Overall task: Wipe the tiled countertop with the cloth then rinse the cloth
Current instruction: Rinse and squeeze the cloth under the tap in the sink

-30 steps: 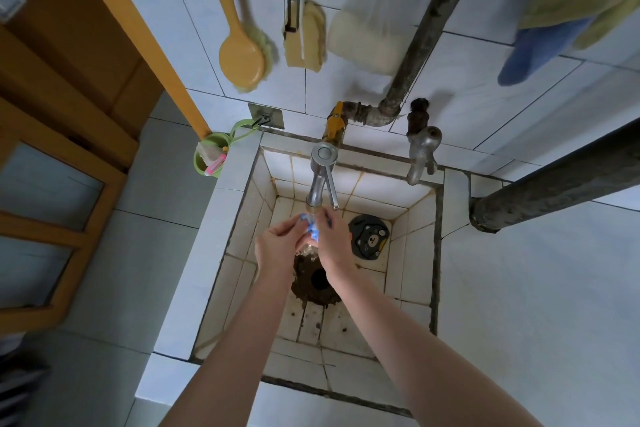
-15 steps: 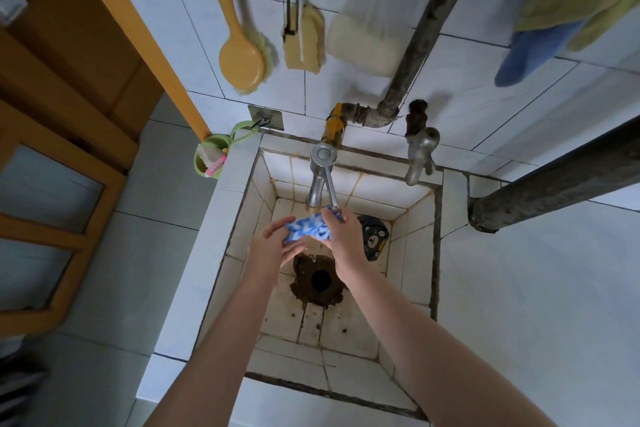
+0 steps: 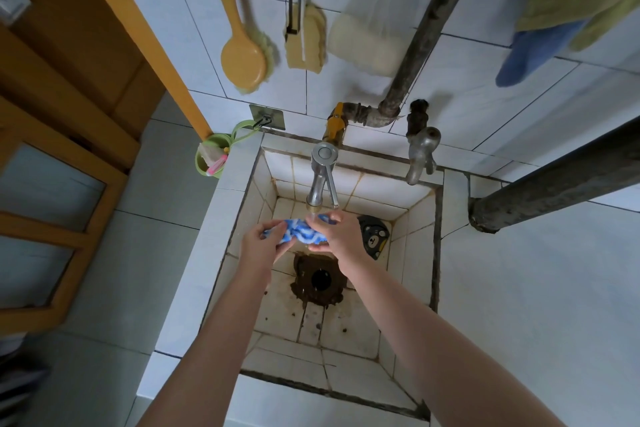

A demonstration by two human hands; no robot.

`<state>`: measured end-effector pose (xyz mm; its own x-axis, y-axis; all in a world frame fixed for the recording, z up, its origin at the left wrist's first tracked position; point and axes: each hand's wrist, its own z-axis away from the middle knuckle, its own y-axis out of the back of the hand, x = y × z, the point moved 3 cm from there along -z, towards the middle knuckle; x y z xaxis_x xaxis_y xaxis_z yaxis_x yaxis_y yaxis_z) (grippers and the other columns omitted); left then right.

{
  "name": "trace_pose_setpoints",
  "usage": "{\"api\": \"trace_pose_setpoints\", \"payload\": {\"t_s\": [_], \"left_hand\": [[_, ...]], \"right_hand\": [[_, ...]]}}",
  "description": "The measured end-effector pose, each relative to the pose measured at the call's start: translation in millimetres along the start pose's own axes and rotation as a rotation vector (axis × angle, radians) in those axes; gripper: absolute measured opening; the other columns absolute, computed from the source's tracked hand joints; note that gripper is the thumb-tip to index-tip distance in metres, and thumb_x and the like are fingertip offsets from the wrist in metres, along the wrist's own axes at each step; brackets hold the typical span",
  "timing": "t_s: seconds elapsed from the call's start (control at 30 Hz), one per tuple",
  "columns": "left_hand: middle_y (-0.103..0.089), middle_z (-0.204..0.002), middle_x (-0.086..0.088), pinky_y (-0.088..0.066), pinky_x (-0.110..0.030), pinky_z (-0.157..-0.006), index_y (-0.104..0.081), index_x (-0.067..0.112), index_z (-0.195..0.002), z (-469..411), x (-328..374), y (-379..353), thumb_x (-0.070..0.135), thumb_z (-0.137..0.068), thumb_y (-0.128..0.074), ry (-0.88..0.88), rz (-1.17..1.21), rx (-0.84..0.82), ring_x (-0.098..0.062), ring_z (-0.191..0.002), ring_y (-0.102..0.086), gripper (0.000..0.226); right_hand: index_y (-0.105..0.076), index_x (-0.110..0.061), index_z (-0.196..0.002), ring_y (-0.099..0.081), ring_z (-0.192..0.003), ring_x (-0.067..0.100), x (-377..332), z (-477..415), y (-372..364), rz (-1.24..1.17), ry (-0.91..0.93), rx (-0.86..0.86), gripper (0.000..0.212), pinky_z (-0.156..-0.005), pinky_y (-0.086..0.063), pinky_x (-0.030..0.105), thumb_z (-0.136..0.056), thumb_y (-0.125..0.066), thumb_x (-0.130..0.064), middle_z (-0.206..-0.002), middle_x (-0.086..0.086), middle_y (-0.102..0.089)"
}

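Observation:
A blue and white cloth (image 3: 300, 231) is stretched between my two hands over the tiled sink (image 3: 349, 374). My left hand (image 3: 259, 243) grips its left end and my right hand (image 3: 341, 233) grips its right end. The cloth sits right under the spout of the metal tap (image 3: 320, 180), and a thin stream of water falls onto it. Below the cloth lies the dark, stained drain (image 3: 320, 279). The white tiled countertop (image 3: 540, 305) spreads to the right of the sink.
A second, older tap (image 3: 420, 152) juts from the wall on the right. A black drain cover (image 3: 374, 236) leans in the sink's far right corner. Brushes and sponges (image 3: 304, 35) hang on the wall above. A thick dark pipe (image 3: 554, 180) crosses over the countertop.
The cloth has gone from a bunched wad between my hands to a strip spread out under the tap. My hands have moved apart and a little up.

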<state>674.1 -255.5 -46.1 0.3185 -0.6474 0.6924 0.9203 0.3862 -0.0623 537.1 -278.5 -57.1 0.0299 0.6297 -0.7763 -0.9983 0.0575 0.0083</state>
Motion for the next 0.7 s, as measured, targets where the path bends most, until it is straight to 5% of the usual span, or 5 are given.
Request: {"api": "trace_pose_setpoints", "payload": {"t_s": [0.13, 0.3, 0.47, 0.6, 0.7], "left_hand": [[-0.061, -0.109, -0.014, -0.057, -0.023, -0.066, -0.056, 0.007, -0.111, 4, 5, -1, 0.001, -0.091, -0.05, 0.034, 0.143, -0.016, -0.023, -0.092, -0.066, 0.023], [-0.058, -0.115, -0.016, -0.057, -0.019, -0.064, -0.059, 0.003, -0.114, 5, 5, -7, -0.001, -0.092, -0.046, 0.04, 0.14, -0.03, -0.023, -0.096, -0.063, 0.026], [-0.054, -0.113, -0.015, -0.057, -0.025, -0.068, -0.051, -0.001, -0.12, 11, 1, -22, 0.003, -0.094, -0.044, 0.153, 0.355, -0.039, -0.022, -0.1, -0.056, 0.028], [-0.058, -0.112, -0.013, -0.053, -0.03, -0.076, -0.054, 0.0, -0.119, 15, -1, -25, 0.006, -0.093, -0.046, 0.114, 0.312, -0.028, -0.018, -0.095, -0.059, 0.027], [-0.062, -0.106, -0.01, -0.054, -0.026, -0.076, -0.058, 0.004, -0.112, 15, -5, -24, 0.006, -0.092, -0.047, 0.075, 0.225, -0.054, -0.016, -0.094, -0.061, 0.023]], "right_hand": [[-0.056, -0.002, -0.11, -0.066, -0.09, 0.021, 0, -2, -2, -0.177, -0.128, -0.101, 0.035, -0.074, -0.056, 0.027, -0.08, -0.072, -0.013, -0.103, 0.011, -0.064], [-0.06, -0.006, -0.103, -0.061, -0.078, 0.013, -1, -3, 3, -0.087, -0.065, 0.007, 0.025, -0.062, -0.049, 0.018, -0.082, -0.07, -0.017, -0.086, 0.001, -0.063], [-0.053, -0.005, -0.107, -0.055, -0.098, 0.023, 9, -1, -27, 0.022, 0.04, -0.042, 0.017, -0.082, -0.049, 0.028, -0.097, -0.043, -0.014, -0.106, 0.012, -0.053], [-0.036, -0.012, -0.134, -0.052, -0.109, 0.014, 14, 7, -36, -0.175, 0.05, -0.145, 0.037, -0.073, -0.045, 0.009, -0.098, -0.044, -0.02, -0.128, 0.014, -0.041], [-0.042, -0.005, -0.131, -0.056, -0.106, 0.028, 14, 8, -34, -0.172, 0.068, -0.181, 0.035, -0.075, -0.046, 0.013, -0.101, -0.038, -0.022, -0.12, 0.023, -0.051]]}}
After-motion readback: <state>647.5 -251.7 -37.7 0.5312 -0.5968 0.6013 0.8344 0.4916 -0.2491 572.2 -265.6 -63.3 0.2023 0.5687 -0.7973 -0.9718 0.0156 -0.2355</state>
